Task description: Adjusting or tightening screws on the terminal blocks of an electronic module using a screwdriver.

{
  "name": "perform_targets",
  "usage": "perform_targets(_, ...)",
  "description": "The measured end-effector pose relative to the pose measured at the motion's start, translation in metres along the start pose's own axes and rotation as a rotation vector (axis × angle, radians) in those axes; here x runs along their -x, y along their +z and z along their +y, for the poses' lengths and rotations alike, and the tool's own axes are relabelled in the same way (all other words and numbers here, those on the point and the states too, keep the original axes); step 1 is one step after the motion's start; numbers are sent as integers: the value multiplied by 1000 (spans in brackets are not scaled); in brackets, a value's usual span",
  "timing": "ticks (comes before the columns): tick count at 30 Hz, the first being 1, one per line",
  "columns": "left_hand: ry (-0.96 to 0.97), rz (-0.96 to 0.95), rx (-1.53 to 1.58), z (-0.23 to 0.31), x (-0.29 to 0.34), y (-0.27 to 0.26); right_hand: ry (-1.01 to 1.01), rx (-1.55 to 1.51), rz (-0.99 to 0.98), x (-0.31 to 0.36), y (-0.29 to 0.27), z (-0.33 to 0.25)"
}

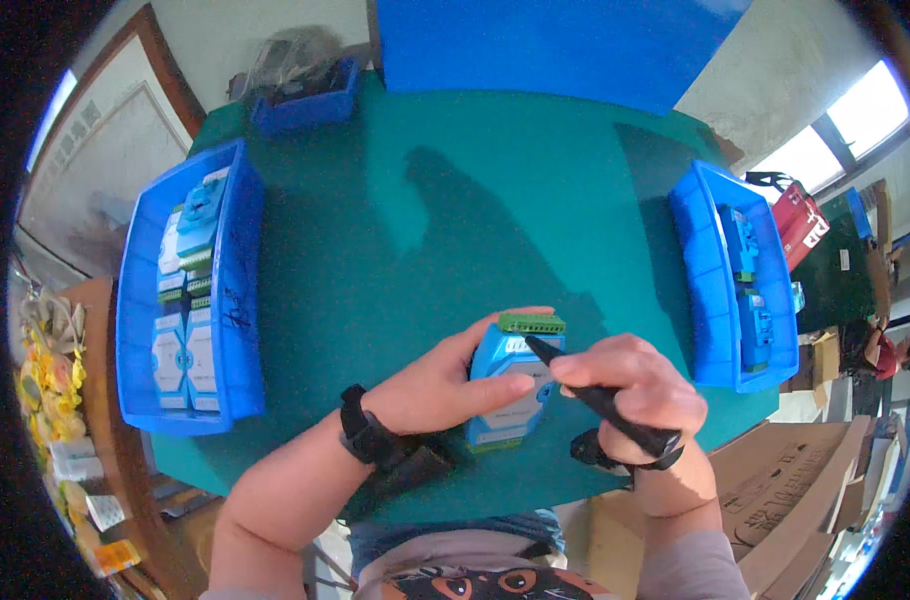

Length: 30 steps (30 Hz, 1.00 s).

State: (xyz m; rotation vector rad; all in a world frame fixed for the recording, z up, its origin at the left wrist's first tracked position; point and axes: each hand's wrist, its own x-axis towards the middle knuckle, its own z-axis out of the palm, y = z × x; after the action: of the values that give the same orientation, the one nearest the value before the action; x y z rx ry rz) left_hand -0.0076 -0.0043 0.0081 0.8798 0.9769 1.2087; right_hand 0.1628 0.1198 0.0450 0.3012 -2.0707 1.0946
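A blue electronic module (510,395) with a green terminal strip (532,323) at its far end lies on the green table (425,230) in front of me. My left hand (445,380) grips the module from the left, thumb across its face and fingers curled over the top. In my right hand (640,385) is a black screwdriver (600,398). Its tip rests just below the green terminal strip.
A long blue bin (237,300) on the left holds several blue modules. Another blue bin (710,270) with modules stands on the right. A small blue bin (310,105) sits at the far left corner, a blue panel (555,45) behind. Cardboard boxes (785,490) lie at lower right.
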Motion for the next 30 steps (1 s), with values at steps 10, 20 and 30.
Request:
perform_targets(10, 19, -3, 49, -8, -2, -3, 147, -89, 227, 2, 18, -3)
perform_targets(20, -3, -13, 39, -4, -2, -2, 143, -53, 172, -6, 13, -6)
perform_targets(30, 11, 16, 62, -6, -1, 0, 153, -128, 284, -3, 16, -5)
